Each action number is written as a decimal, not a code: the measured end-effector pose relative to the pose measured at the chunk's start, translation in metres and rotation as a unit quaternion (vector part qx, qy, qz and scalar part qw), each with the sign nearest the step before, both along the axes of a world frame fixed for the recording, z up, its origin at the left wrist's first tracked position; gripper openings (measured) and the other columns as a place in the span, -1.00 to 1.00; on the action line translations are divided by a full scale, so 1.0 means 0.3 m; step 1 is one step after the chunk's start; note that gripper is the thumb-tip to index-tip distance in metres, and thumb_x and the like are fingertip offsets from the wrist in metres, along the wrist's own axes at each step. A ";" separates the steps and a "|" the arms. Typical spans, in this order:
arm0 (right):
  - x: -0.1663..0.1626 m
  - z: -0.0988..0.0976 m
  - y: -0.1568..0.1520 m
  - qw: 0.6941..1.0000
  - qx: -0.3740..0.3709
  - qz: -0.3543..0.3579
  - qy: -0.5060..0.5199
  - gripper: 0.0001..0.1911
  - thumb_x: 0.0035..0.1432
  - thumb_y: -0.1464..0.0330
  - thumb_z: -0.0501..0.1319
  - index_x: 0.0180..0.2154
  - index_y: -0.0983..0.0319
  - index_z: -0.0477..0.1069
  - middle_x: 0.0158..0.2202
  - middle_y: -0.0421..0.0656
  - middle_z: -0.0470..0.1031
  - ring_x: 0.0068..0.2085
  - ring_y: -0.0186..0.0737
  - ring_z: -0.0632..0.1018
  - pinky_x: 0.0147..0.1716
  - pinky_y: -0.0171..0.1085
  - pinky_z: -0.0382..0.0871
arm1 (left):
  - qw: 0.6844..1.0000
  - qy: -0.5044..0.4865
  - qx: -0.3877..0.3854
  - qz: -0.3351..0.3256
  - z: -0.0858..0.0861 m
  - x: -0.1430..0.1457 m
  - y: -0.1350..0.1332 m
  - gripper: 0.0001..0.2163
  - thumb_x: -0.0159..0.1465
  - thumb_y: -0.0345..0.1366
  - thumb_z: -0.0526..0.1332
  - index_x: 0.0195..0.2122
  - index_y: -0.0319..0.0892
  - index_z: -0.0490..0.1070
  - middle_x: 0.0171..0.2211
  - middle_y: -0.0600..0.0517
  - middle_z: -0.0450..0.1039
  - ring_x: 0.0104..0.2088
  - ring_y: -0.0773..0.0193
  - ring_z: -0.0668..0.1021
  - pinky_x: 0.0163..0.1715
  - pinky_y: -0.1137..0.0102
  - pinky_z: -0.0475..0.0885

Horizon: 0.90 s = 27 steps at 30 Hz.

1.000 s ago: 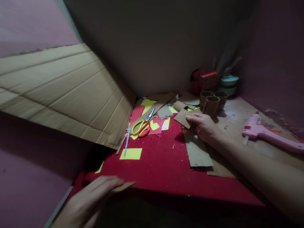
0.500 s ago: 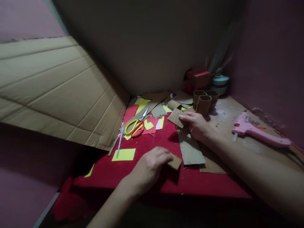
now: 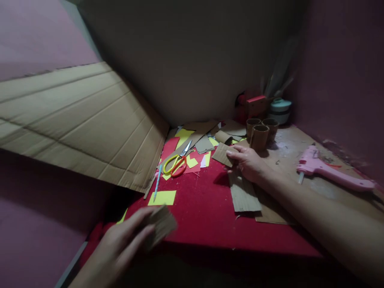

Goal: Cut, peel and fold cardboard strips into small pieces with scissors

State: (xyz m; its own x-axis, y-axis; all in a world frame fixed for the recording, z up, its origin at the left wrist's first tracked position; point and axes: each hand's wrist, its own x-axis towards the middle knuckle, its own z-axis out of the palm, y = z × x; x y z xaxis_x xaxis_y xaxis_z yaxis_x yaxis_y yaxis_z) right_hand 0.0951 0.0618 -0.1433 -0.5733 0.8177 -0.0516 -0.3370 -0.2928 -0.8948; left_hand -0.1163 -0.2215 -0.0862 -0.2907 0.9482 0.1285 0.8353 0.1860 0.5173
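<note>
My left hand (image 3: 120, 250) is low at the front edge of the red felt mat (image 3: 204, 212), pinching a small brown cardboard piece (image 3: 162, 225) that is smeared by motion. My right hand (image 3: 247, 162) rests further back on the mat, fingers closed on a cardboard scrap (image 3: 221, 154), its palm over a longer cardboard strip (image 3: 243, 194). Yellow and orange scissors (image 3: 177, 162) lie left of that hand among yellow paper bits. Cardboard tubes (image 3: 259, 134) stand just behind it.
A big cardboard sheet (image 3: 75, 124) leans across the left side. A pink glue gun (image 3: 327, 170) lies on the wooden table at the right. A light blue pen (image 3: 156, 184) and a yellow paper rectangle (image 3: 162, 198) lie on the mat. Jars and boxes crowd the back corner.
My left hand, holding the small cardboard piece, reached out onto the mat and has since pulled back toward me to the lower left. My right hand has stayed on its scrap.
</note>
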 end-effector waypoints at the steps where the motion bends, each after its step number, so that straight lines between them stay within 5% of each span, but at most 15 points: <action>1: 0.001 0.003 -0.001 1.000 -0.001 0.004 0.002 -0.77 -0.04 0.35 0.30 -0.27 0.23 0.39 -0.51 -0.22 0.44 -0.60 -0.31 0.45 -0.69 -0.31 0.40 | 0.999 -0.037 -0.002 0.024 -0.002 0.008 0.073 -0.69 0.23 -0.15 0.18 -0.02 -0.09 0.43 -0.26 0.00 0.56 -0.37 0.21 0.57 -0.42 0.45 0.47; 6: 0.006 0.010 0.010 1.000 -0.009 0.012 0.010 -0.79 0.01 0.27 0.27 -0.29 0.22 0.37 -0.51 -0.22 0.43 -0.61 -0.26 0.48 -0.71 -0.30 0.38 | 0.948 -0.315 -0.025 0.037 -0.053 0.013 0.432 -0.65 0.08 -0.25 0.25 -0.11 -0.25 0.37 -0.58 0.12 0.36 -0.69 0.42 0.33 -0.72 0.51 0.21; 10: 0.004 0.007 0.020 1.000 -0.024 0.011 0.005 -0.77 0.03 0.26 0.27 -0.26 0.22 0.40 -0.48 -0.21 0.45 -0.59 -0.28 0.47 -0.70 -0.29 0.41 | 0.941 -0.336 -0.026 0.018 -0.064 0.001 0.589 -0.71 0.08 -0.28 0.23 -0.17 -0.25 0.37 -0.57 0.13 0.37 -0.69 0.46 0.32 -0.70 0.54 0.20; 18: 0.000 -0.001 0.007 0.999 -0.043 0.031 0.002 -0.73 -0.03 0.27 0.35 -0.26 0.22 0.43 -0.43 -0.21 0.46 -0.51 -0.29 0.48 -0.66 -0.29 0.47 | 0.940 -0.339 -0.040 -0.009 -0.046 -0.011 0.704 -0.78 0.06 -0.37 0.26 -0.23 -0.25 0.43 -0.46 0.03 0.48 -0.59 0.41 0.42 -0.62 0.52 0.30; 27: 0.002 -0.009 -0.003 0.998 -0.031 0.041 -0.020 -0.70 -0.04 0.31 0.36 -0.22 0.23 0.42 -0.40 -0.20 0.46 -0.56 -0.35 0.47 -0.65 -0.31 0.49 | 0.953 -0.301 -0.041 -0.011 -0.106 -0.060 0.708 -0.65 0.09 -0.32 0.23 -0.07 -0.24 0.44 -0.34 -0.03 0.52 -0.52 0.35 0.49 -0.56 0.47 0.36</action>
State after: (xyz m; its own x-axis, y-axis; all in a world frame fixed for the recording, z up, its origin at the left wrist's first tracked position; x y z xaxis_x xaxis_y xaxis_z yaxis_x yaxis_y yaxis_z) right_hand 0.0957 0.0608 -0.1460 -0.6341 0.7631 -0.1250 -0.2742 -0.3731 -0.8863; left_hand -0.1342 -0.0090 -0.1179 -0.2681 0.9547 -0.1292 0.3959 0.2314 0.8887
